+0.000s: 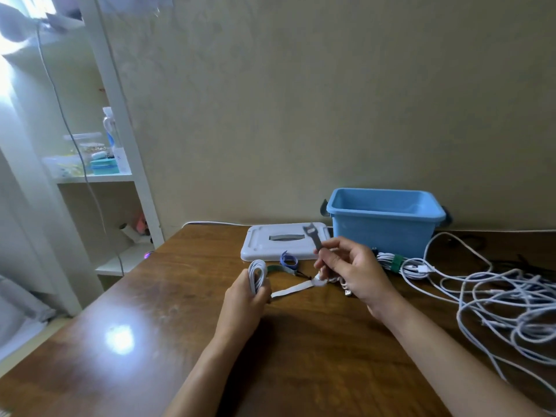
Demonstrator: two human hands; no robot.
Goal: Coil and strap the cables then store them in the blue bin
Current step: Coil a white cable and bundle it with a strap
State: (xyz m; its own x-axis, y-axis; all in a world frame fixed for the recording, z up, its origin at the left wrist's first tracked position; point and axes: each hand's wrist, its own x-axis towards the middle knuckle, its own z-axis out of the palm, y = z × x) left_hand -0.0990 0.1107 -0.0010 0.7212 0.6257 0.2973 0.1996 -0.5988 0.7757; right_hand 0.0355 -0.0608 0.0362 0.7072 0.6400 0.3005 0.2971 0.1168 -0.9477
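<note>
Far left, off the tabletop: white shelf unit (pixel 99 176) with small containers, blurred; contents not identified.

Left hand (pixel 246 296), over the middle of the tabletop (pixel 150 311): fingers curled tight around a coiled white cable (pixel 257 273). The loops stand up out of the fist, long axis roughly upright, leaning slightly toward the far edge. A white strap (pixel 293 288) runs flat from just beside this hand to the right; whether it touches the hand cannot be told.

Just behind, toward the far edge: a green strap (pixel 278 268) and a blue strap (pixel 289 260) lie on the wood, close to a white bin lid (pixel 270 240) lying flat.

Right hand (pixel 346 266): thumb and fingers pinch the lower end of a grey strap (pixel 313 239), which stands upright with its slotted head on top. The remaining fingers are curled loosely; what else they hold is hidden.

Key relation: coil lies to the left of the grey strap and slightly lower, clear gap between them. Both long axes are near upright, so the strap likely has to turn crosswise to wrap the loops. The right hand carries the strap; the left only has to present the coil.

Right of the hands: blue bin (pixel 385 224) at the far edge, open, interior appears empty. In front of it, one bundled cable with green strap (pixel 397 263) lies on the table, not yet stored. Near the right edge: a loose tangle of white cables (pixel 496 305), uncoiled.

Judgement: strapping step on the second coil; most of the task remains.
</note>
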